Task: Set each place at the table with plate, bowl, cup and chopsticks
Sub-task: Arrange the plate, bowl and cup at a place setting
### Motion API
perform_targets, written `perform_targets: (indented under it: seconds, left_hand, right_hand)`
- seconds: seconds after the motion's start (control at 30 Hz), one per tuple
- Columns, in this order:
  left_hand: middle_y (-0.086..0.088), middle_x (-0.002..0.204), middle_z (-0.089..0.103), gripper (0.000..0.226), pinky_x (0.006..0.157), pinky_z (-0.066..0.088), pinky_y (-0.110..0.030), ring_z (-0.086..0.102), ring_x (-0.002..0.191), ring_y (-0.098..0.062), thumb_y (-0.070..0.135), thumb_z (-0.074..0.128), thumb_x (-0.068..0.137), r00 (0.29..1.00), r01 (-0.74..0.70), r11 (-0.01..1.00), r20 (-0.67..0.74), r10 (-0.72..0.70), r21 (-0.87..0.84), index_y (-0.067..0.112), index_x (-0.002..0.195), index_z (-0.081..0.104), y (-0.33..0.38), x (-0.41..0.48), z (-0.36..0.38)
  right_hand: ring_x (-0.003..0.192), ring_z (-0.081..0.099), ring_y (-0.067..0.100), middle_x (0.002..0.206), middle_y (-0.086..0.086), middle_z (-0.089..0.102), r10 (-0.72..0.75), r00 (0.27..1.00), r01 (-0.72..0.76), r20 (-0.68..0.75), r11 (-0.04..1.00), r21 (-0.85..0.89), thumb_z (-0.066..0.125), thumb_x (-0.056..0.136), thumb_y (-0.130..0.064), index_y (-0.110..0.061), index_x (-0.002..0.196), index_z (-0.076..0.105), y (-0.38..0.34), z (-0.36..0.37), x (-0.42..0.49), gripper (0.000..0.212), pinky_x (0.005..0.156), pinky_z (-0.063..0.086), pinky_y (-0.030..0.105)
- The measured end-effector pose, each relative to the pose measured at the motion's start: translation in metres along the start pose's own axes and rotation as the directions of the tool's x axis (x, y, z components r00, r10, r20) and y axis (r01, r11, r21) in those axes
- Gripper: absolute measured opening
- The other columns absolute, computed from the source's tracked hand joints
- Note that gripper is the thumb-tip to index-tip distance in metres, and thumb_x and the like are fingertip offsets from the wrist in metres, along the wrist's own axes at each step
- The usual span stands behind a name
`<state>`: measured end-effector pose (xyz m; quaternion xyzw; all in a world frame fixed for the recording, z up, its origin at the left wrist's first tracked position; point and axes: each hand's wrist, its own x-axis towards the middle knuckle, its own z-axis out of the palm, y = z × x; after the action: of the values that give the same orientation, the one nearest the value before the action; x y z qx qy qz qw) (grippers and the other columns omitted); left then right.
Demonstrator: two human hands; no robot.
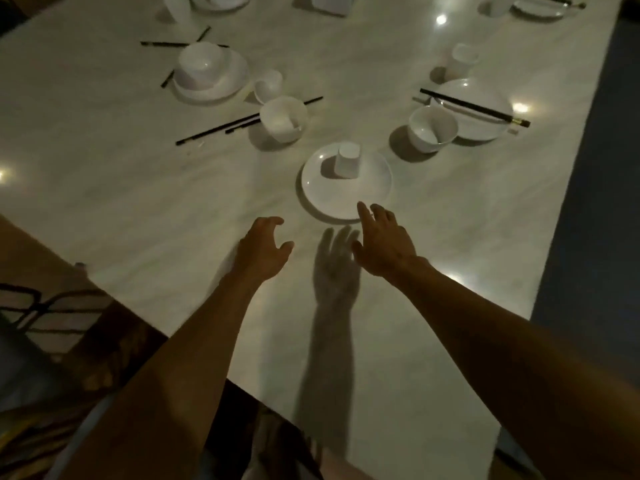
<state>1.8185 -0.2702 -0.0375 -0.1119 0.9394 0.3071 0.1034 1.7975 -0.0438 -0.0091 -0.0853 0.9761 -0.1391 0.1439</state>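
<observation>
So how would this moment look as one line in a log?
stage: nearest plate not yet grasped | left hand: open, empty | right hand: open, at plate rim | cup: standing on plate

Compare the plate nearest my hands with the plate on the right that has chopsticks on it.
The near plate carries a white cup; the right plate carries black chopsticks laid across it. A bowl sits close beside the right plate; the near plate has none that close. The right hand has its fingertips at the near plate's rim, away from the right plate. Both are white and round.
</observation>
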Motion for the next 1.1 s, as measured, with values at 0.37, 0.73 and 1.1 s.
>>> perform_targets:
  seconds: [0.37,0.73,1.1]
  left_hand:
    - [-0.006,0.143,0.042,0.057,0.105,0.038,-0.041,0.046,0.128,-0.027,0.034,0.066,0.088,0.973,-0.210,0.970,0.127,0.194,0.123,0.017,0.138,0.045,-0.053,0.027,-0.080]
    - [-0.007,0.160,0.016,0.074,0.114,0.028,-0.044,0.027,0.143,-0.027,0.038,0.063,0.089,0.935,-0.274,0.940,0.284,0.211,0.203,0.018,0.150,0.026,-0.043,0.055,-0.097]
    - [-0.007,0.161,0.013,0.079,0.115,0.025,-0.042,0.021,0.146,-0.026,0.040,0.062,0.091,0.904,-0.331,0.903,0.366,0.221,0.273,0.018,0.153,0.018,-0.021,0.100,-0.077]
  right_hand:
    - [0.142,0.025,0.034,0.156,0.014,0.023,0.199,0.980,-0.200,-0.028,0.979,-0.046,0.057,0.093,-0.036,-0.014,0.153,0.014,-0.078,-0.008,0.007,0.077,0.106,0.038,0.049]
    - [0.143,0.022,0.036,0.156,0.016,0.020,0.271,0.957,-0.281,-0.106,0.955,-0.096,0.061,0.090,-0.036,-0.011,0.152,0.011,-0.082,-0.024,0.045,0.083,0.103,0.041,0.050]
    - [0.145,0.014,0.043,0.160,0.018,-0.001,0.237,0.966,-0.250,-0.104,0.958,-0.140,0.074,0.080,-0.015,-0.017,0.152,0.011,-0.058,-0.030,0.127,0.096,0.105,0.040,0.053]
